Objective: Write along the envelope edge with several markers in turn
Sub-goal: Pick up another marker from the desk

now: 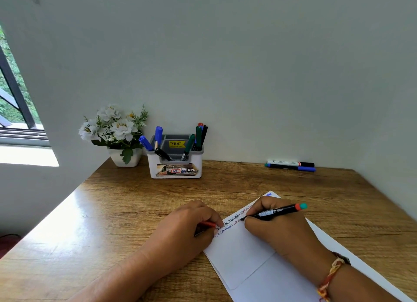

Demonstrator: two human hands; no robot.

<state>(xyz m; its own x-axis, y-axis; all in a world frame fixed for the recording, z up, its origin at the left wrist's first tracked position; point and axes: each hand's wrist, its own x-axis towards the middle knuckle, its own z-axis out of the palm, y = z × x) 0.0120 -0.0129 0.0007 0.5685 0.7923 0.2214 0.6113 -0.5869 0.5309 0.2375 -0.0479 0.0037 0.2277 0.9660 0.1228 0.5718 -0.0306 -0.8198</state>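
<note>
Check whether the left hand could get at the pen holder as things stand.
Probably yes. Only bare table lies between the left hand and the pen holder, straight ahead of it. But it grips a red and black object, so picking from the holder would be awkward.

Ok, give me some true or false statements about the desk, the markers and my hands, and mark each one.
1. The right hand holds a marker with its tip on the envelope. True.
2. The left hand is empty. False: it grips a red and black item, perhaps a cap.
3. Two loose markers lie by the wall. True.
4. The flowers stand right of the organizer. False: they stand left of it.
5. The envelope is blank. False: writing runs along its edge.
</note>
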